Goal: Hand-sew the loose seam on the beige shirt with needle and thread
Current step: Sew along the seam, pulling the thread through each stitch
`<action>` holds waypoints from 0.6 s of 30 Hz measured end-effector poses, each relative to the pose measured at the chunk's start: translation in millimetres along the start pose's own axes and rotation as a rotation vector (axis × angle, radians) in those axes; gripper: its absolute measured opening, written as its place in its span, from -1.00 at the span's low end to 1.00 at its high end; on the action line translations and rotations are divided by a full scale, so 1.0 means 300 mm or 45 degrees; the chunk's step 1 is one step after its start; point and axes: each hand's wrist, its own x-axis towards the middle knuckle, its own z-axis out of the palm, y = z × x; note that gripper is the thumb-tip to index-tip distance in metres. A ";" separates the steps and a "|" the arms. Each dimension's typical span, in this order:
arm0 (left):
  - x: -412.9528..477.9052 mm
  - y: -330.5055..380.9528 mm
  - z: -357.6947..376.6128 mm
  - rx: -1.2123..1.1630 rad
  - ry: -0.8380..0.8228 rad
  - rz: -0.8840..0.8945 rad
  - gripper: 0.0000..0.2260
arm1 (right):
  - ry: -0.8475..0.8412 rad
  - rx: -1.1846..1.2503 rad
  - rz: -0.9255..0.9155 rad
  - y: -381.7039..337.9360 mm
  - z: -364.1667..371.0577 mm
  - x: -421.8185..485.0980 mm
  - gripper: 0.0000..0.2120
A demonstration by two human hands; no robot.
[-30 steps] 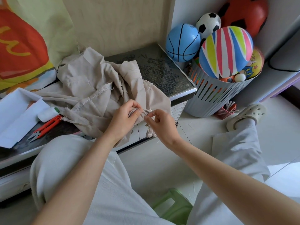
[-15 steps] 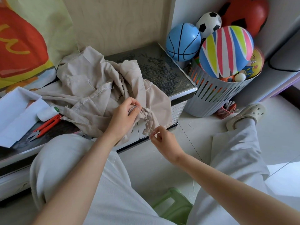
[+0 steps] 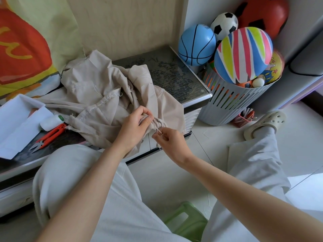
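Stitching looks under way but unfinished, I judge: the left hand (image 3: 134,126) pinches a gathered bit of seam on the beige shirt (image 3: 97,102), which lies heaped on the dark table top (image 3: 174,75) and hangs over its front edge. The right hand (image 3: 169,140) pinches the needle (image 3: 158,131) just below that bunch. I cannot tell how much seam remains; knotting and cutting are left. A white thread spool (image 3: 49,122) and orange snips (image 3: 49,137) lie left of the shirt beside a white box (image 3: 19,119). A slotted basket (image 3: 227,105) of balls stands on the pale floor.
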 end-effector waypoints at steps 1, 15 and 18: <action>0.001 0.001 0.000 -0.010 0.006 -0.005 -0.89 | -0.019 -0.018 0.010 0.008 0.000 -0.005 -0.75; -0.017 0.035 0.007 -0.027 -0.080 0.025 -0.90 | 0.090 0.139 -0.064 -0.027 -0.085 0.008 -0.83; -0.021 0.039 0.004 -0.002 -0.103 0.014 -0.92 | 0.014 0.102 -0.037 -0.035 -0.085 0.028 -0.88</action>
